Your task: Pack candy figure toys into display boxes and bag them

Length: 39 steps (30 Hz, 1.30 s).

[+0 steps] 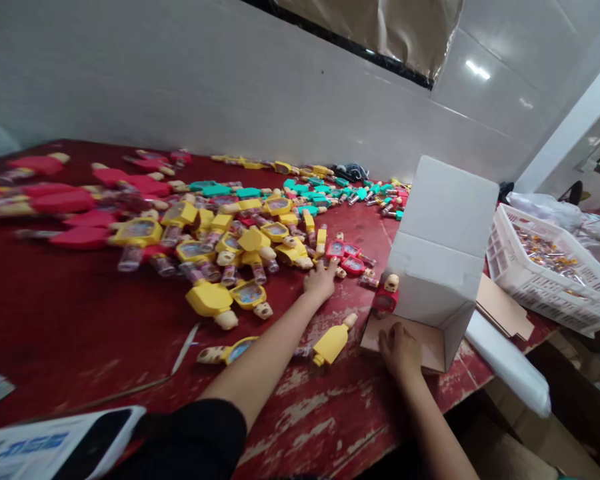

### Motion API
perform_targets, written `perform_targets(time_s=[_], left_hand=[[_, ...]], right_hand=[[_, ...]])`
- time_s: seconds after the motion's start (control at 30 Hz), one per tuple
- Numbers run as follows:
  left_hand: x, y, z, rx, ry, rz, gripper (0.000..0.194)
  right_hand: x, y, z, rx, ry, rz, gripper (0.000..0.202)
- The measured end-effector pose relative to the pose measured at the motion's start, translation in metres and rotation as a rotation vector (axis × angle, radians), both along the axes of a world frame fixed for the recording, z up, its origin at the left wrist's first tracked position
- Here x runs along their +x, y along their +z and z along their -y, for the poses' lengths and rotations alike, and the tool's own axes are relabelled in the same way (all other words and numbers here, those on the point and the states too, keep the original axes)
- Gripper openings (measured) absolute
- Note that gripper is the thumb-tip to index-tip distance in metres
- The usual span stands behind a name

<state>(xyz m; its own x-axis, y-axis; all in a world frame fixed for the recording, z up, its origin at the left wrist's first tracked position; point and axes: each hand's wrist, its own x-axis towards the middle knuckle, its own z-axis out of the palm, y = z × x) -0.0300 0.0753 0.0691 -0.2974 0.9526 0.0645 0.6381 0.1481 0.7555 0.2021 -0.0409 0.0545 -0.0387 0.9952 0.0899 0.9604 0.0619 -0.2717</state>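
My left hand [321, 281] reaches over the table, fingers stretched and a little apart, beside a small group of red toys [353, 265] with clear tubes. Left of it lies a loose heap of yellow toys [251, 241] with cream animal heads. One yellow toy [331, 342] lies apart, nearer me. My right hand [403, 350] is at the low brown front of a cardboard box [425, 267], its fingers curled against the edge. A red toy with a dog-like head [391, 285] stands at the box's left side, just above those fingers.
More red toys [70, 200] lie at the left, and green toys [313, 193] near the wall. A white plastic basket [530, 293] of small pieces stands at the right. Flat cardboard [503, 307] and a white roll [510, 367] lie beside the box. A phone [97, 443] is at bottom left.
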Motion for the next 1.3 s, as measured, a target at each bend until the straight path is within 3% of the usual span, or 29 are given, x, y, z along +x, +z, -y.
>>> perform_targets(time_s=[0.13, 0.3, 0.37, 0.47, 0.53, 0.57, 0.63, 0.73, 0.8, 0.87, 0.97, 1.17, 1.3], left_hand=[[-0.021, -0.008, 0.017, -0.025, -0.013, -0.057, 0.033], [0.004, -0.005, 0.089, 0.220, -0.020, -0.104, 0.025], [0.023, -0.005, 0.122, 0.325, -0.130, -0.163, 0.022], [0.047, -0.006, 0.152, 0.636, -0.514, -0.356, 0.019], [0.057, -0.007, 0.153, 0.782, -0.685, -0.384, 0.021], [0.061, -0.008, 0.147, 0.794, -0.690, -0.313, 0.023], [0.069, -0.013, 0.129, 0.712, -0.554, -0.033, 0.029], [0.082, -0.028, 0.096, 0.436, -0.284, 0.348, 0.044], [0.091, -0.040, 0.082, 0.314, -0.289, 0.420, 0.044], [0.096, -0.049, 0.078, 0.268, -0.358, 0.433, 0.038], [0.098, -0.057, 0.085, 0.238, -0.395, 0.449, 0.040], [0.097, -0.060, 0.091, 0.172, -0.429, 0.451, 0.047], [0.097, -0.053, 0.088, 0.170, -0.498, 0.433, 0.047]], right_hand=[[0.002, -0.003, -0.002, 0.013, -0.004, -0.118, 0.027], [0.006, 0.006, 0.002, 0.020, 0.078, -0.412, 0.050], [0.007, 0.016, 0.005, 0.056, 0.162, -0.699, 0.065], [0.012, 0.039, 0.010, 0.170, 0.156, -1.223, 0.057], [0.017, 0.054, 0.011, 0.338, 0.024, -1.353, 0.033], [0.019, 0.060, 0.011, 0.434, -0.043, -1.358, 0.024], [0.018, 0.068, 0.008, 0.591, -0.115, -1.350, 0.018], [0.006, 0.063, 0.000, 0.771, -0.040, -1.219, 0.015], [-0.005, 0.054, -0.005, 0.851, 0.072, -1.099, 0.014], [-0.014, 0.044, -0.008, 0.870, 0.151, -1.032, 0.016], [-0.017, 0.038, -0.008, 0.884, 0.163, -0.956, 0.019], [-0.021, 0.049, -0.013, 0.835, 0.112, -0.797, 0.017], [-0.027, 0.053, -0.025, 0.837, 0.054, -0.761, 0.011]])
